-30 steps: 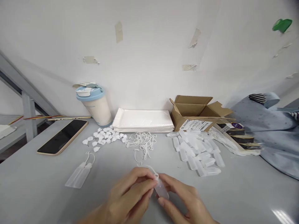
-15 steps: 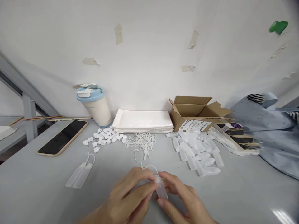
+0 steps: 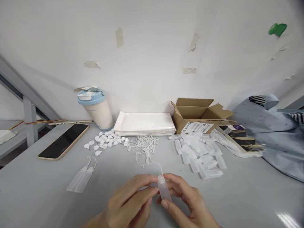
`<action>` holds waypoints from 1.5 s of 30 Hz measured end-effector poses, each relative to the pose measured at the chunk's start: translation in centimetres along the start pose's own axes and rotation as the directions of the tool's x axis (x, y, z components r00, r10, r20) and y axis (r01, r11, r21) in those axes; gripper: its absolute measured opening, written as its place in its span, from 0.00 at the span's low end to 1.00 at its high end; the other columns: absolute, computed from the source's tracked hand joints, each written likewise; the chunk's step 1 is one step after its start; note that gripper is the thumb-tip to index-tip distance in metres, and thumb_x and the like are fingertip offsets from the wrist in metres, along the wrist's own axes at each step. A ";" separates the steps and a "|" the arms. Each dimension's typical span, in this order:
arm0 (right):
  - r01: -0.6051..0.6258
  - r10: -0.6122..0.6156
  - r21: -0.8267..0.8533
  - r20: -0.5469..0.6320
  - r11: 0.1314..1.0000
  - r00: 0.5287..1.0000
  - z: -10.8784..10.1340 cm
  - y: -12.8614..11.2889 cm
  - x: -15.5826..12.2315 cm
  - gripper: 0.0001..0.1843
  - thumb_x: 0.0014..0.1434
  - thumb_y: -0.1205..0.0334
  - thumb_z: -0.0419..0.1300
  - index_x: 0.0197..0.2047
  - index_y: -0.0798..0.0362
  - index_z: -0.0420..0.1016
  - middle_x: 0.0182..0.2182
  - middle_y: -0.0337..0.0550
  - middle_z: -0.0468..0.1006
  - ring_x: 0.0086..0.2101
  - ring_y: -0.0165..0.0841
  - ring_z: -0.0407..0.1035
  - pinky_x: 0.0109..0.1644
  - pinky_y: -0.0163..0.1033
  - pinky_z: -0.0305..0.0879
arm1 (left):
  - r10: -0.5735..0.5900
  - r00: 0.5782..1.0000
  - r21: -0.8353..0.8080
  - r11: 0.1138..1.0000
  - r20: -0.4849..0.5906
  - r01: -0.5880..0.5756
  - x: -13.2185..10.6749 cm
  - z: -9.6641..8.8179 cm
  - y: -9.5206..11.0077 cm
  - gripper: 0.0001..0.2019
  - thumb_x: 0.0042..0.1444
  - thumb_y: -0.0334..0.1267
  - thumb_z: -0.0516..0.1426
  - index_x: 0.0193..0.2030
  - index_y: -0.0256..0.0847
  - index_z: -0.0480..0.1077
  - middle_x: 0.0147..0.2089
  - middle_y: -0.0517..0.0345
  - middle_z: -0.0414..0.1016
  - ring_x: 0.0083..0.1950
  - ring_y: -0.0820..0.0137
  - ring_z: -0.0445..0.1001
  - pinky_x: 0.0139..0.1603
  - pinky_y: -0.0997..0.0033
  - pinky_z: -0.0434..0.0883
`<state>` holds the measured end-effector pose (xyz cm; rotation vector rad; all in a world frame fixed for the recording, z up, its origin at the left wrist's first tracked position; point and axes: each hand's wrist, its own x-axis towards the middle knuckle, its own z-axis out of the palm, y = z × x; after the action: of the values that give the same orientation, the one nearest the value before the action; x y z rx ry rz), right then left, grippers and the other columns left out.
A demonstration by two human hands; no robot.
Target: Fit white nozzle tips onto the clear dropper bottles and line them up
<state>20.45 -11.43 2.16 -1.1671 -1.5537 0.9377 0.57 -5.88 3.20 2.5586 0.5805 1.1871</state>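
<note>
A small translucent plastic bottle (image 3: 164, 190) stands slightly tilted at the front middle of the table, held by my right hand (image 3: 185, 199) between thumb and fingers. From its neck a thin white strap (image 3: 158, 164) curves up and to the left. My left hand (image 3: 133, 199) is at the bottle's left side, fingers stretched out and apart, tips beside the neck and upper body. Whether those tips touch it is hard to tell. Beyond my hands lies a tangle of white straps (image 3: 146, 144). Two bottles with straps (image 3: 80, 180) lie together on the left.
Loose bottles (image 3: 197, 152) are heaped on the right, small white caps (image 3: 106, 139) at the back left. Behind are a stack of white envelopes (image 3: 144, 122), an open cardboard box (image 3: 194, 117), and a cup (image 3: 97, 109). A phone (image 3: 64, 141) lies left, blue cloth (image 3: 273, 136) right.
My left fingers have moved slightly left off the bottle's neck, leaving its top in view. The strap now stands in a different curve. My right hand keeps its hold.
</note>
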 end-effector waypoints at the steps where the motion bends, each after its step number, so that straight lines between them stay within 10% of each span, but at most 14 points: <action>1: 0.002 -0.002 0.013 0.011 1.000 1.000 0.0 -0.1 0.0 0.25 0.57 0.71 0.59 0.57 0.47 0.65 0.43 0.44 0.84 0.39 0.33 0.80 0.45 0.37 0.78 | 0.003 1.000 0.003 1.000 -0.011 -0.003 0.0 0.1 0.0 0.18 0.57 0.18 0.52 0.51 0.36 0.68 0.50 0.46 0.78 0.51 0.66 0.78 0.48 0.73 0.78; 23: 0.062 -0.060 0.091 -0.024 0.994 0.998 0.4 0.3 -0.1 0.29 0.56 0.75 0.60 0.58 0.42 0.66 0.43 0.39 0.84 0.38 0.28 0.79 0.45 0.32 0.75 | -0.005 0.994 0.040 0.999 -0.106 0.009 -0.3 0.3 0.3 0.19 0.55 0.18 0.53 0.51 0.38 0.69 0.44 0.50 0.80 0.44 0.67 0.80 0.43 0.72 0.80; 45: -0.105 0.101 0.186 0.031 0.977 0.994 0.7 0.2 0.1 0.15 0.64 0.60 0.58 0.54 0.45 0.69 0.37 0.40 0.83 0.35 0.31 0.78 0.43 0.36 0.74 | -0.073 0.991 -0.009 0.997 0.113 0.074 1.2 -0.4 0.8 0.22 0.58 0.20 0.48 0.59 0.31 0.61 0.53 0.43 0.70 0.57 0.65 0.70 0.56 0.70 0.73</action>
<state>19.85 -11.28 1.80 -1.1141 -1.3986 1.1436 1.15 -5.98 4.60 2.5496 0.6328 1.0119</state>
